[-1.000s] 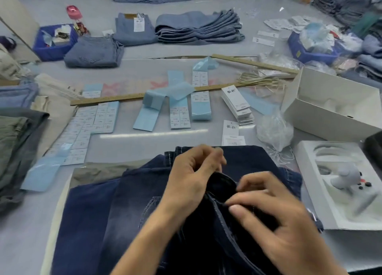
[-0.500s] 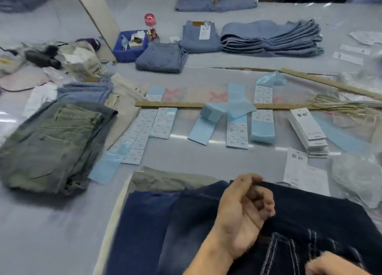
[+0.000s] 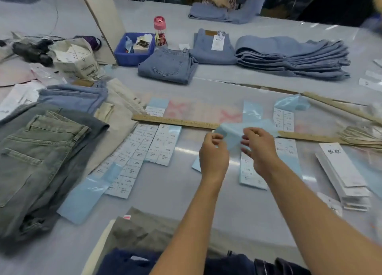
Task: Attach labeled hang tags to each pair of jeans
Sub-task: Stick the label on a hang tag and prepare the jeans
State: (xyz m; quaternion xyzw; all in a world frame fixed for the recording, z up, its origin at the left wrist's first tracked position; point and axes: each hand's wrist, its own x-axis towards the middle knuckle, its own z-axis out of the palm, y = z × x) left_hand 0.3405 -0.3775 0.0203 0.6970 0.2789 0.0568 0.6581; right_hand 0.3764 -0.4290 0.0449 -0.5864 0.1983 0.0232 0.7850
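label sheet: the pale blue backing strip (image 3: pixel 232 137) lies at centre frame, just below the wooden ruler (image 3: pixel 175 122); thin, limp, light, likely slick.
hold: best taken at a free edge or corner, peeling slowly so the stickers don't tear.
left hand (image 3: pixel 214 153): fingers curled, pinching the strip's left end.
right hand (image 3: pixel 258 148): fingers curled at its right side; contact unclear.
hang tags (image 3: pixel 341 167): stiff card stack, right edge.
dark jeans (image 3: pixel 186 262): soft, heavy, bottom centre.

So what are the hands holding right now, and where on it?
Both hands, left and right, pinch the light blue label strip at its raised upper end, one on each side.
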